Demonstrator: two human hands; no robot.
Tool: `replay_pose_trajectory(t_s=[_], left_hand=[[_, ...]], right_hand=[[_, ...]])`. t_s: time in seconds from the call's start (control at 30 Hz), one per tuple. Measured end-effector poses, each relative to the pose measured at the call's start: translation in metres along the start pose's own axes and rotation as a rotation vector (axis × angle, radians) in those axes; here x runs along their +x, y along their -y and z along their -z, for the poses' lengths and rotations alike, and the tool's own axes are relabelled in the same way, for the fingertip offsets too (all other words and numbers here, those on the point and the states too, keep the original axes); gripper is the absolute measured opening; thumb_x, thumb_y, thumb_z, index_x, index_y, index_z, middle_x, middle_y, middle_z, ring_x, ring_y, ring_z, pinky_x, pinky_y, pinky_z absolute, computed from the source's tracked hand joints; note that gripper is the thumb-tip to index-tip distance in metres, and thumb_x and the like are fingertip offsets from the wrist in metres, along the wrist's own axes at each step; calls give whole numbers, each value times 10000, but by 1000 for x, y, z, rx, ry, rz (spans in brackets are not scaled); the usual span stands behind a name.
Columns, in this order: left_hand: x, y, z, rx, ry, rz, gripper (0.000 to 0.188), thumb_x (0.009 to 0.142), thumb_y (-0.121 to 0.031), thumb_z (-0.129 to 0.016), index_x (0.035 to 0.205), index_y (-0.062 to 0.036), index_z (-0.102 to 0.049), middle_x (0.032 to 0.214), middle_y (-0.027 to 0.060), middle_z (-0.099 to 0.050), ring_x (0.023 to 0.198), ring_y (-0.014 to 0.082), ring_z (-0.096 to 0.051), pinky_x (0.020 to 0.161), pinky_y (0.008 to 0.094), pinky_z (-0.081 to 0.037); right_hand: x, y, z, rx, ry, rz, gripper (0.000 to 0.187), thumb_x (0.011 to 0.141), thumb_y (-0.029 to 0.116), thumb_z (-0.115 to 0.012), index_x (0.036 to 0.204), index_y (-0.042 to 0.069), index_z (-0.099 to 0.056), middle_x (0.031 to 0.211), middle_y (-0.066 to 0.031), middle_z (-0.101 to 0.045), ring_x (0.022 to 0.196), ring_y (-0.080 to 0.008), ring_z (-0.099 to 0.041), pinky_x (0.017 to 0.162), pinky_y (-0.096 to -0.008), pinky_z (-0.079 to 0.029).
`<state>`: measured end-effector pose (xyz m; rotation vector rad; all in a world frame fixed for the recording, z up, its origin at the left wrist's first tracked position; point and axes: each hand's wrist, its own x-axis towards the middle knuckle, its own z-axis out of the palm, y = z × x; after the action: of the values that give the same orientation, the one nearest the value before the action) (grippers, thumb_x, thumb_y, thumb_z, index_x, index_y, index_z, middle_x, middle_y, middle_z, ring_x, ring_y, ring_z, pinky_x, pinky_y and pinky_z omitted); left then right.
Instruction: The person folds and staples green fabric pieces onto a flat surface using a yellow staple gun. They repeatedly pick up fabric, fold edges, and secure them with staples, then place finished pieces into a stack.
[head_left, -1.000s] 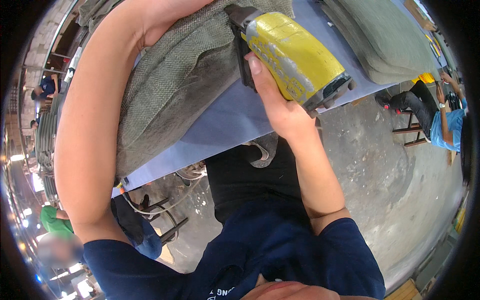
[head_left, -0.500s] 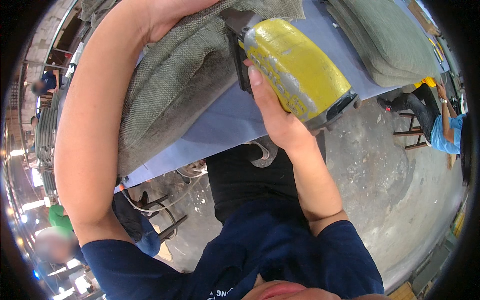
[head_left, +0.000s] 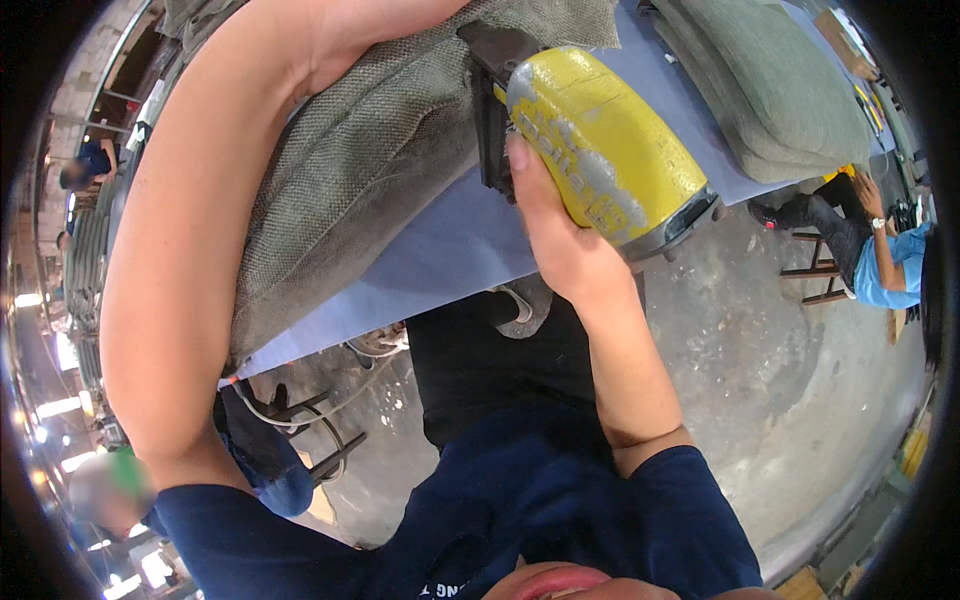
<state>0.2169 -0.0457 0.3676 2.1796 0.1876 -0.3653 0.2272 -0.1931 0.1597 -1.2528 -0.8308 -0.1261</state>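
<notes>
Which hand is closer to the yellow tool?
The right hand: it is wrapped around the yellow tool. The left hand is away to the tool's left, over the grey-green fabric, its fingers out of view.

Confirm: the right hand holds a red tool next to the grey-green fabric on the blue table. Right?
The colour is wrong: the tool is yellow, as the head view shows. The right hand does hold it next to the grey-green fabric on the blue table.
</notes>
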Motion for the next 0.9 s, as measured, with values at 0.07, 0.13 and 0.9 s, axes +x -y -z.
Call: replay_pose_trajectory(t_s=[0.07, 0.13, 0.9], left_hand=[[2, -4, 2, -28, 73, -23, 698, 1139, -584, -390, 1559, -48, -543, 1599, 165, -530, 1453, 273, -502, 1222, 401, -384], [-2, -14, -19, -27, 0, -25, 708, 1142, -596, -354, 1593, -71, -505, 1660, 167, -460, 1531, 286, -419, 1270, 425, -317], [6, 50, -64, 93, 95, -399, 802, 1144, -634, -144, 1719, -83, -243, 1769, 145, -252, 1638, 281, -212, 1331, 400, -164]], right_hand=[[0, -1, 5, -39, 18, -39, 175, 1066, 153, -681, 1149, 12, -741, 901, -13, -665, 779, -110, -599, 694, -289, -485], [-10, 7, 17, -121, 57, -175, 165, 1044, 136, -690, 1144, 16, -741, 874, -23, -656, 763, -143, -603, 696, -308, -478], [-82, -6, 113, -347, 255, -14, 251, 834, 144, -854, 1063, 95, -763, 945, -74, -771, 833, -304, -742, 720, -375, -569]])
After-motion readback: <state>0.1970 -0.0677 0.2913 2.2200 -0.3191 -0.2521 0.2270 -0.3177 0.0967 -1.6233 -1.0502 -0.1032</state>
